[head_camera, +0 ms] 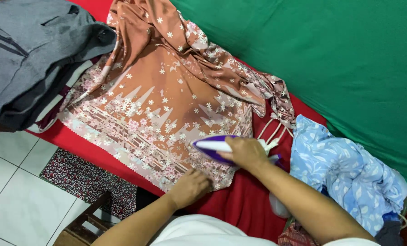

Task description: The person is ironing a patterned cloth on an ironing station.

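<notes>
— What's hard to see?
— The iron's [215, 148] soleplate; the right hand [245, 152] closes around its handle, hiding it.
— Which way does it point?
— Its long axis points left, over the brown floral cloth [162, 95] near the red cover's [244, 200] front edge.
— Left hand [190, 186]?
— Flat, open, pressing the hem.

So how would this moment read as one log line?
right hand: grips purple iron | left hand: flat on floral cloth | surface: red cover

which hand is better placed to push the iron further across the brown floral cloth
Right. The right hand already has its grip on the purple and white iron, while the left hand lies flat on the brown floral cloth, pinning its edge.
</notes>
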